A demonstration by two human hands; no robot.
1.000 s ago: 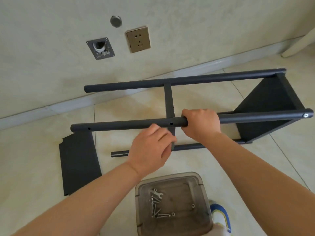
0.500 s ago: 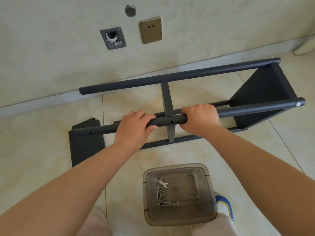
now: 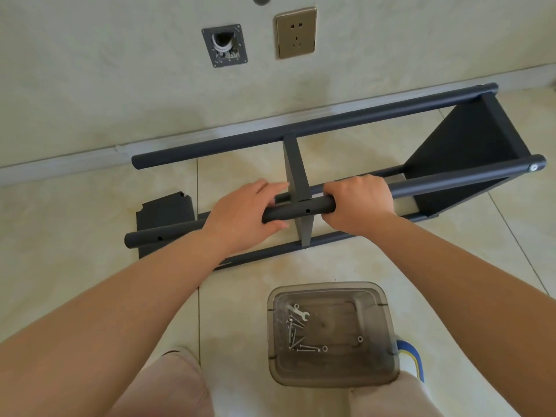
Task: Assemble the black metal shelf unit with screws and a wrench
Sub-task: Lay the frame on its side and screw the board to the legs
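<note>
Shelf frame lying on its side on the tiled floor, seen from above. Your left hand [image 3: 246, 218] wraps its fingers and thumb round the near upper post [image 3: 301, 210]; your right hand [image 3: 358, 203] grips the same post in a full fist. The two hands sit on either side of the middle shelf panel [image 3: 298, 188], which stands edge-on between them and meets the post there. The post's long axis runs left to right, rising slightly toward the right, where it ends at the fitted end shelf [image 3: 463, 164] with a bolt head [image 3: 533, 167] in its tip. An open screw hole [image 3: 307, 210] faces you just right of the panel, between your hands and slightly nearer the right one; judged from this, the next screw belongs there. A second open hole [image 3: 159, 238] lies near the post's free left end. The loose shelf panel [image 3: 164, 219] rests flat on the floor behind that end. The clear plastic tub [image 3: 388, 320] stands near your knees, directly below the hole, holding the wrench [image 3: 298, 313] and the screws [image 3: 296, 335]; your right hand is nearer to it. No brand, label or legible writing is visible on any part.
</note>
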